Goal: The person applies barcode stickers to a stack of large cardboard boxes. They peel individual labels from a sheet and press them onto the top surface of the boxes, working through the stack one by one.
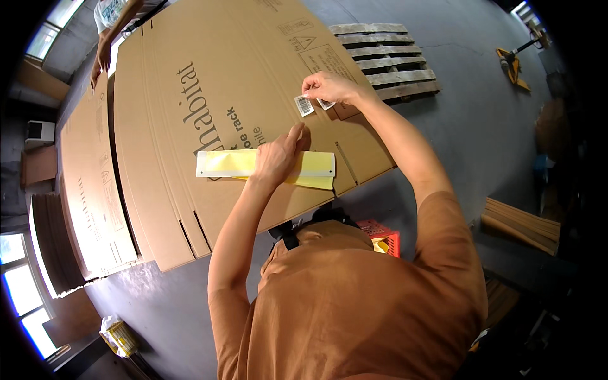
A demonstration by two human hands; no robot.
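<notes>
Nearest, our left hand (278, 155) lies flat, fingers loose, pressing a yellow backing strip (266, 166) onto the cardboard sheet (209, 82) near its front edge. Just beyond, our right hand (329, 87) pinches a small white barcode label (304, 105) between thumb and fingertips, just above the sheet's right edge. Farther off, a wooden pallet (386, 57) lies on the floor, and another person's hand (103, 56) hangs by the sheet's far left corner.

Flat cardboard sheet (190, 126) is matt brown corrugated stuff. On it, the yellow backing strip (231, 163) looks like glossy, smooth paper. Small barcode label (304, 105) above it is white paper, maybe slightly shiny. Beyond the cardboard, rough wooden pallet (386, 60).
</notes>
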